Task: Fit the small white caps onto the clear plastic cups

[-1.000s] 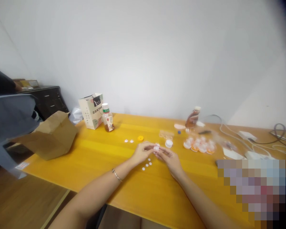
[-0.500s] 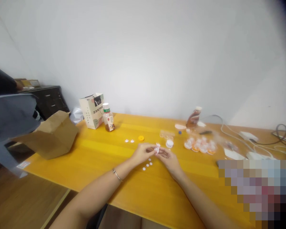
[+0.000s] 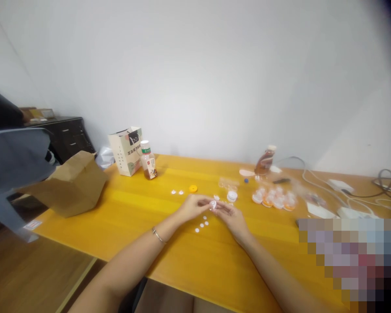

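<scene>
- Broadly, a yellow wooden tabletop [image 3: 169, 261] ran up to a plain white wall [image 3: 195, 78], with a dark drawer cabinet [image 3: 67, 134] off in the left corner.
- A crumpled brown paper bag [image 3: 73, 184] lay at the tabletop's left end, and white cables [image 3: 319, 184] trailed over the right end.
- A small printed paper bag [image 3: 126, 150] stood near the wall; what it held could not be seen.
- Just beside it stood an upright bottle [image 3: 148, 161] with brown liquid; a second brown bottle [image 3: 264, 161] stood further right.
- A cluster of small orange-and-white cups [image 3: 273, 199] sat right of centre, and a yellow cap [image 3: 192, 188] left of it.
- The left hand [image 3: 193, 206] and right hand [image 3: 232, 217] met fingertip to fingertip, both pinched closed on a small white piece [image 3: 213, 204] just above the tabletop.
- Several white discs [image 3: 201, 225] lay on the wood directly beneath the hands.
</scene>
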`<state>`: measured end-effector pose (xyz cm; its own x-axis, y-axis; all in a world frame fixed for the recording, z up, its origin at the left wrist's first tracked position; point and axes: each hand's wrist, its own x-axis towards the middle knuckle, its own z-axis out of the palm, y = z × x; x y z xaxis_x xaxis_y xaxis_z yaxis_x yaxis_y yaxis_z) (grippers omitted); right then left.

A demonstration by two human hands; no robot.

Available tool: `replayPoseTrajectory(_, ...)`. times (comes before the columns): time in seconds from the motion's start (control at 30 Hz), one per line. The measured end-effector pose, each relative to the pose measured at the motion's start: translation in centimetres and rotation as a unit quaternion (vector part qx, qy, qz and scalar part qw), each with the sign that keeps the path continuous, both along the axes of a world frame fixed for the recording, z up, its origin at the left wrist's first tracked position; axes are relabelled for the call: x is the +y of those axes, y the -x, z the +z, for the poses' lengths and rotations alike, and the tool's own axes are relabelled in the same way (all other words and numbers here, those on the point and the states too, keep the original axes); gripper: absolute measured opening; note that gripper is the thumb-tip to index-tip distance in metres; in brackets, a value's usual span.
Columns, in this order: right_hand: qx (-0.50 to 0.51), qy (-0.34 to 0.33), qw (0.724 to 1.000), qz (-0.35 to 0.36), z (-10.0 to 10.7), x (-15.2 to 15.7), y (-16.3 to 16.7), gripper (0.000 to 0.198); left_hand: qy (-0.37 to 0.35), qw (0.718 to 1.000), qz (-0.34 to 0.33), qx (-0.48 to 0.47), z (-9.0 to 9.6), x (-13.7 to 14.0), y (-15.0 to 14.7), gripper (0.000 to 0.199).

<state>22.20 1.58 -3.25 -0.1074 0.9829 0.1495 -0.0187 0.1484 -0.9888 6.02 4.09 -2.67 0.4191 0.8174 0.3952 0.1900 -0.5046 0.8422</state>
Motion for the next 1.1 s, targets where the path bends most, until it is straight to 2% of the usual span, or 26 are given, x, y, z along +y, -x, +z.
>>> replayPoseTrajectory(0.27, 0.01, 0.007, 1.0, 0.001, 0.1, 0.0, 0.1, 0.027, -0.016, 1.0, 0.0, 0.017, -0.3, 0.1, 0.0, 0.027)
replayPoseTrajectory(0.37, -0.003, 0.003, 1.0, -0.004, 0.1, -0.1, 0.1, 0.026, -0.002, 1.0, 0.002, 0.014, -0.4, 0.2, -0.1, 0.027)
replayPoseTrajectory(0.5, -0.025, 0.002, 1.0, 0.001, 0.3, -0.3, 0.1, 0.027, 0.027, 0.999, 0.042, 0.007, -0.7, 0.4, -0.3, 0.026)
replayPoseTrajectory(0.7, -0.036, -0.009, 0.999, -0.017, 0.2, -0.4, 0.2, 0.023, 0.077, 0.996, 0.044, -0.031, -0.5, 0.3, -0.6, 0.024)
replayPoseTrajectory(0.93, -0.003, -0.03, 0.999, -0.032, -0.5, 0.1, 0.4, 0.026, 0.076, 0.997, 0.006, -0.021, 0.2, 0.2, -0.3, 0.032)
replayPoseTrajectory(1.1, 0.038, -0.034, 0.998, -0.033, -0.6, 0.3, 0.4, 0.039, 0.043, 0.999, 0.024, -0.003, 0.3, 0.5, -0.1, 0.024)
